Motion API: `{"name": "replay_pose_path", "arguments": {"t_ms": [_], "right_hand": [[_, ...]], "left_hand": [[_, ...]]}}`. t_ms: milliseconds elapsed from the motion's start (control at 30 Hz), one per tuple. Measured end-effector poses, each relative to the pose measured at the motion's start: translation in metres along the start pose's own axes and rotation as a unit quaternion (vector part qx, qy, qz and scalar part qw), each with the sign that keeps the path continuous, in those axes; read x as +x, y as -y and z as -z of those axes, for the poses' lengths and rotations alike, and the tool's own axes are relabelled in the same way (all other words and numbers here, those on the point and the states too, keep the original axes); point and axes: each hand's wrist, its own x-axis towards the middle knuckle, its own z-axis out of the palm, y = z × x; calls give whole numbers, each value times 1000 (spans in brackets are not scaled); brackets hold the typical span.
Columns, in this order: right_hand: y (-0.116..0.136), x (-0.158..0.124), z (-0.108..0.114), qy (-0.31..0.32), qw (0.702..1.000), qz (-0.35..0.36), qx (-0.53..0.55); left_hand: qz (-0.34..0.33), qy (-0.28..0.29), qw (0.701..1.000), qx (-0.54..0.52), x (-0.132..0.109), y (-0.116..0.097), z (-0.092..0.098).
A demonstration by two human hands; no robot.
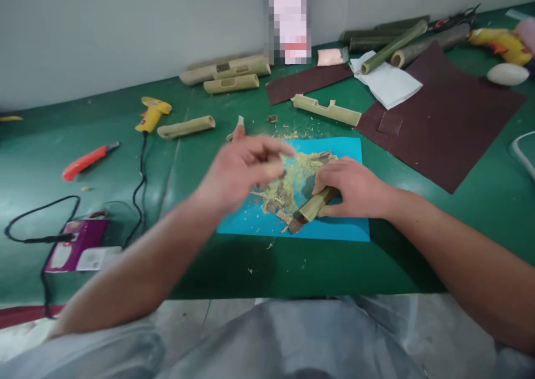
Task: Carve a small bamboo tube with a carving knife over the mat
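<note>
My right hand (351,186) grips a short piece of greenish bamboo (314,205), tilted over the blue sheet (346,231). A small brown flat piece (296,226) lies at its lower end; whether it is attached I cannot tell. My left hand (246,170) hovers over the left of the sheet, slightly blurred, fingers bent and apart, with nothing visible between them. Pale shavings and dust (288,181) lie heaped between the hands. Behind my left hand, an orange object with a pale tip (239,129) is partly hidden.
Around me on the green table (267,270) are a notched bamboo tube (328,110), another tube (186,127), brown sheets (447,122), white paper (387,83), a yellow corded glue gun (152,114), a red-handled cutter (90,160) and a purple box (79,245) with cables.
</note>
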Motion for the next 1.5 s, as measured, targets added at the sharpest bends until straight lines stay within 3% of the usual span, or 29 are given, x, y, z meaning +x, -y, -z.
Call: {"name": "replay_pose_path", "arguments": {"t_ms": [67, 133, 367, 600, 800, 933, 1100, 1233, 1400, 1500], "right_hand": [[0, 0, 0, 2, 1000, -1, -9], [0, 0, -1, 3, 1000, 2, -16], [0, 1, -2, 7, 999, 0, -34], [1, 2, -3, 11, 1000, 4, -24], [2, 1, -2, 13, 999, -14, -38], [1, 1, -3, 11, 1000, 0, -22], [0, 2, -3, 1, 999, -4, -40], [1, 2, -2, 14, 1000, -7, -26], [0, 2, -2, 13, 999, -13, -34], [0, 2, -2, 14, 999, -12, -33]], "left_hand": [[39, 33, 999, -4, -26, 18, -15], [47, 58, 997, -10, -36, 30, -26], [52, 152, 987, -28, -25, 35, -38], [34, 162, 985, 48, -20, 34, -32], [12, 126, 990, 67, -17, 30, -41], [23, 150, 983, 99, -19, 28, -37], [24, 133, 987, 90, -17, 27, -35], [26, 161, 982, 90, -18, 28, -35], [6, 116, 990, 78, -20, 31, -35], [17, 157, 985, 72, -19, 32, -35]]}}
